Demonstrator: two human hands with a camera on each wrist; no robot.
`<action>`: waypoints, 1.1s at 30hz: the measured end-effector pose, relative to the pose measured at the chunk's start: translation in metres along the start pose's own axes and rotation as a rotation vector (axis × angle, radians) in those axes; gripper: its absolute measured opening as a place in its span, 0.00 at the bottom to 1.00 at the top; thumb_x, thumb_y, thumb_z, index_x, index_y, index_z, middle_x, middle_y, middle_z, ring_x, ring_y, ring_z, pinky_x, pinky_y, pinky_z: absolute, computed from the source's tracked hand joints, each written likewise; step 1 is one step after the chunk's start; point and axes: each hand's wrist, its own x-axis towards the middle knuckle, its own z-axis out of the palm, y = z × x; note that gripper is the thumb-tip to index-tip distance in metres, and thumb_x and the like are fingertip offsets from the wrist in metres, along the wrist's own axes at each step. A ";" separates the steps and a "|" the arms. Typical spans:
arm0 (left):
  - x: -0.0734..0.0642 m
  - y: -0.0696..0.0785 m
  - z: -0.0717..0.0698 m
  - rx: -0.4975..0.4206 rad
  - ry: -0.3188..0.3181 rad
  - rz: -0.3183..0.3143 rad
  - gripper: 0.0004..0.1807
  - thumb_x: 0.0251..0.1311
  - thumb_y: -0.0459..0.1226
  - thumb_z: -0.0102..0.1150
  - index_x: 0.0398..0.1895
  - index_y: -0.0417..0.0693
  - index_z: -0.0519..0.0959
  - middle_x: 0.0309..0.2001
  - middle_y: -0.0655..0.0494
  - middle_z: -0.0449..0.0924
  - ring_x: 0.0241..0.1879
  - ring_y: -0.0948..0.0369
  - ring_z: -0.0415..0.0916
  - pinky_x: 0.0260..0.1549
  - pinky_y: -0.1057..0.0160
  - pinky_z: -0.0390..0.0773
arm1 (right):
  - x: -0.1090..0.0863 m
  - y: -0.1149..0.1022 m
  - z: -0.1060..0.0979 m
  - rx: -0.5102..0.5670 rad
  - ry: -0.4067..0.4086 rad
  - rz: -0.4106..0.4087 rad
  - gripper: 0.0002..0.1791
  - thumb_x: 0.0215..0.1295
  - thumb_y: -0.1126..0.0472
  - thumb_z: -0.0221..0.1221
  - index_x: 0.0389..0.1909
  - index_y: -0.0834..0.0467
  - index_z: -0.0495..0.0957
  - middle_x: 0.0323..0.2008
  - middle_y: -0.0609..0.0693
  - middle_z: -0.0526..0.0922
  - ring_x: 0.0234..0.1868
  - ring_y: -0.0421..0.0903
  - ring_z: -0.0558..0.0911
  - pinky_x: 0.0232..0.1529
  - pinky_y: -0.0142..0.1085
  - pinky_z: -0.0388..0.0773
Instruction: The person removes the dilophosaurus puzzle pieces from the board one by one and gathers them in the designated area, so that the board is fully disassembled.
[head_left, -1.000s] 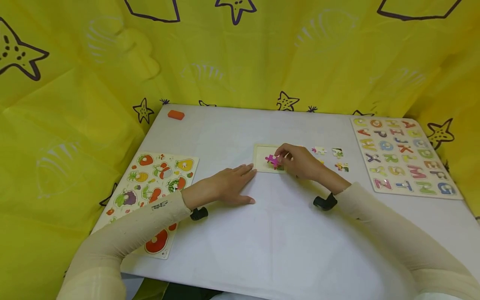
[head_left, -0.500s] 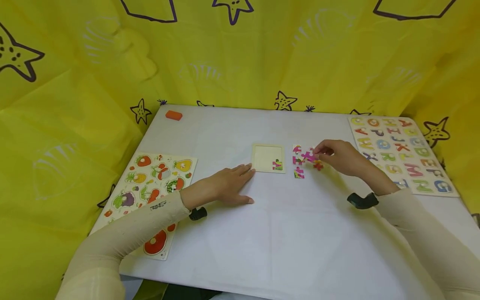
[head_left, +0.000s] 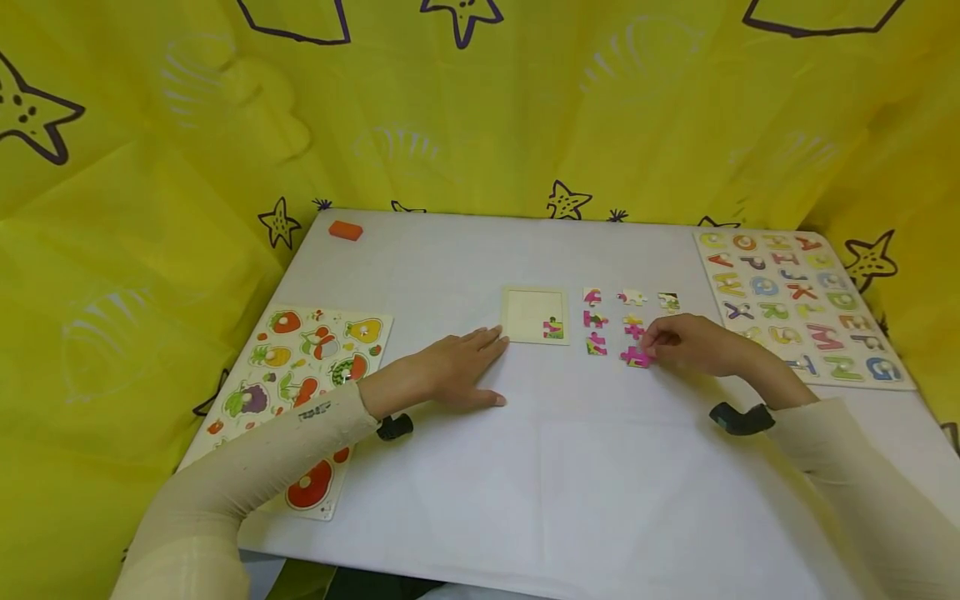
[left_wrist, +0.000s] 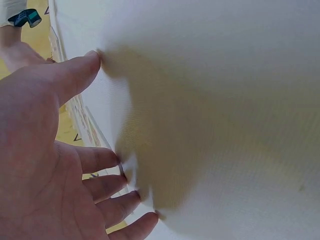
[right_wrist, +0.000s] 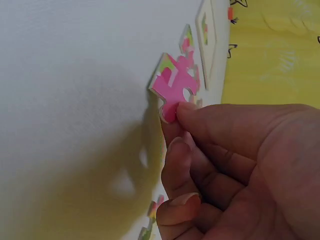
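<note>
My right hand (head_left: 690, 343) pinches a pink jigsaw piece (right_wrist: 176, 86) between thumb and finger. In the head view that piece is low in the middle column of several loose jigsaw pieces (head_left: 592, 319). In the right wrist view it is tilted, with its shadow on the cloth. A small square puzzle tray (head_left: 521, 315) lies left of these pieces, with one pink and green piece (head_left: 552, 329) in its lower right corner. My left hand (head_left: 462, 371) rests palm down with straight fingers, its fingertips at the tray's lower left corner. The left wrist view shows its palm side (left_wrist: 45, 165).
A fruit and vegetable board (head_left: 337, 321) lies on the left, partly under my left forearm. An alphabet board (head_left: 813, 287) is at the right. An orange block (head_left: 346, 231) sits at the far left corner. Yellow curtain (head_left: 465, 125) surrounds the white table (head_left: 465, 517).
My right hand has carried the pink piece from over the tray to the right, then down toward the near end of the loose pieces. The left hand stays in place.
</note>
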 end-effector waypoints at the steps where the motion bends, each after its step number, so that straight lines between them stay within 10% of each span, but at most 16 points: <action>1: 0.000 0.000 0.000 -0.001 0.000 0.001 0.54 0.71 0.67 0.53 0.87 0.48 0.47 0.87 0.49 0.40 0.85 0.48 0.43 0.80 0.43 0.57 | 0.001 0.001 0.002 -0.014 0.004 -0.002 0.04 0.75 0.66 0.61 0.45 0.61 0.83 0.39 0.47 0.84 0.42 0.46 0.76 0.43 0.31 0.77; 33: -0.003 0.001 -0.003 -0.017 -0.006 0.007 0.53 0.71 0.66 0.54 0.87 0.48 0.47 0.87 0.49 0.39 0.85 0.49 0.42 0.80 0.42 0.56 | 0.023 -0.028 0.014 -0.132 0.107 -0.035 0.05 0.73 0.67 0.63 0.44 0.65 0.80 0.37 0.54 0.81 0.39 0.49 0.76 0.45 0.44 0.78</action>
